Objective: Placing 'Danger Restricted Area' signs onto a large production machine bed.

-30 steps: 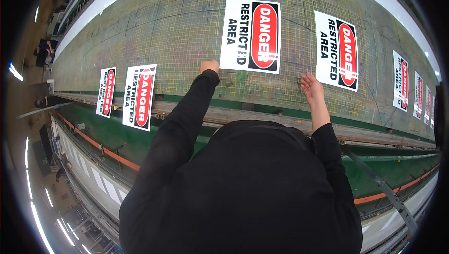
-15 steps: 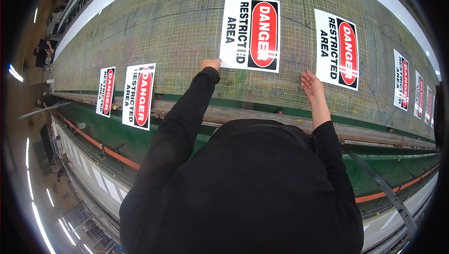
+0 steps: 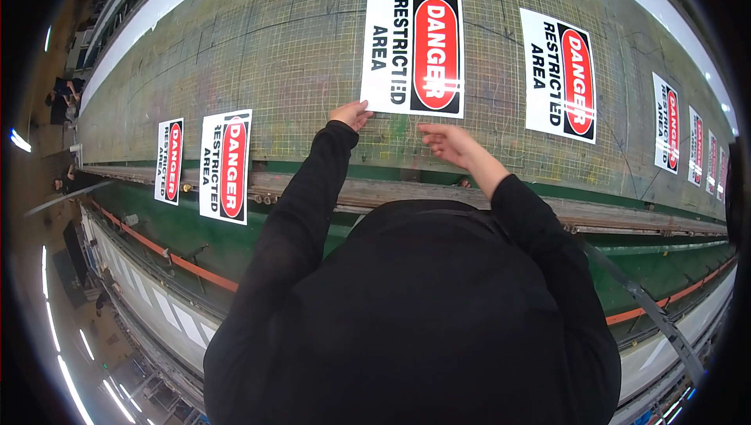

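A white warning sign [image 3: 385, 50] with a red oval in a black block and black lettering lies on the long table [image 3: 297, 42], ahead of me. My left hand [image 3: 352, 114] is closed at its near left corner, thumb and fingers at the edge. Just below the sign's near edge hovers my right hand [image 3: 450, 146], empty, its fingers loosely stretched toward the left. A second sign [image 3: 540, 73] of the same pattern lies to the right. Pale streaks cross the lower part of the red oval on both.
Two more signs [image 3: 210, 167] overhang the table's near edge at the left. Several others [image 3: 665, 124] lie toward the far right. A wooden rail [image 3: 375, 190] runs along the near edge, above a green panel and an orange bar [image 3: 195, 270]. Another person [image 3: 70, 93] is at the far left.
My right hand has moved left, from beside the second sign to below the middle one. My left hand stays at the corner, its fingers turned more into view. The whole view has shifted slightly.
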`<action>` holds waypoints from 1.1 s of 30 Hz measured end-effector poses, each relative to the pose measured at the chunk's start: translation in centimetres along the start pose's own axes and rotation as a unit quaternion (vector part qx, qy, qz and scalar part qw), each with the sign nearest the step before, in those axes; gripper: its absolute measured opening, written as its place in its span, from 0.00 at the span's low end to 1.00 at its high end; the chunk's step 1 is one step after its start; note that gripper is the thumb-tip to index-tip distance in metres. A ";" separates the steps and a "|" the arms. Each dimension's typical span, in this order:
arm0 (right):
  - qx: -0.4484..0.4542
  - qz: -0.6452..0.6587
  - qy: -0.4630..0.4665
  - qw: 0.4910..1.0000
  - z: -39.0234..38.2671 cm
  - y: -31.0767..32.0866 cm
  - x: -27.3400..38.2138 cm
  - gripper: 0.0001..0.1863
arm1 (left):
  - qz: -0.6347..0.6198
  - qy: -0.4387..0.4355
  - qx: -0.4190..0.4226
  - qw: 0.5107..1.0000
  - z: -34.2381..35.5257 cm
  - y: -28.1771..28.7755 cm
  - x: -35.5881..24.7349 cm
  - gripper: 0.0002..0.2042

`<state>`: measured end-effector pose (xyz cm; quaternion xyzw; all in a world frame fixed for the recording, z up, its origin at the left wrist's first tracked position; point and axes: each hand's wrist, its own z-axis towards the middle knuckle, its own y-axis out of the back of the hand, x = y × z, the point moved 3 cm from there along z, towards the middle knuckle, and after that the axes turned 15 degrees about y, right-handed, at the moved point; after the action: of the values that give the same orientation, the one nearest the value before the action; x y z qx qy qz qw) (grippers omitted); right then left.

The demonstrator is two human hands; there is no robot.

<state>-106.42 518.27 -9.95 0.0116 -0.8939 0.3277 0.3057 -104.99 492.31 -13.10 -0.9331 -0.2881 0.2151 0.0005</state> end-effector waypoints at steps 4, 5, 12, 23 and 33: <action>0.042 0.101 -0.016 0.994 3.5 -3.2 -2.3 0.15 | -0.015 0.006 0.054 0.998 0.6 0.6 0.5 0.16; 0.028 0.123 -0.003 0.992 3.8 -3.9 -2.4 0.16 | -0.025 0.007 0.061 0.998 0.4 0.4 0.6 0.16; -0.024 0.251 0.064 0.966 4.9 -3.3 -2.7 0.19 | -0.031 0.007 0.067 0.997 -0.5 0.1 0.6 0.19; -0.168 0.328 0.171 0.914 2.7 0.3 -3.5 0.17 | -0.036 0.000 0.065 0.997 -0.1 0.7 0.8 0.21; -0.293 0.147 0.271 0.905 0.2 5.4 -0.7 0.15 | -0.017 -0.001 0.066 0.998 -0.5 0.6 0.4 0.23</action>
<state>-107.13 522.28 -13.59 -0.2992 -0.8241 0.0831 0.4737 -104.15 492.11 -12.87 -0.9258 -0.2891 0.2344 0.0655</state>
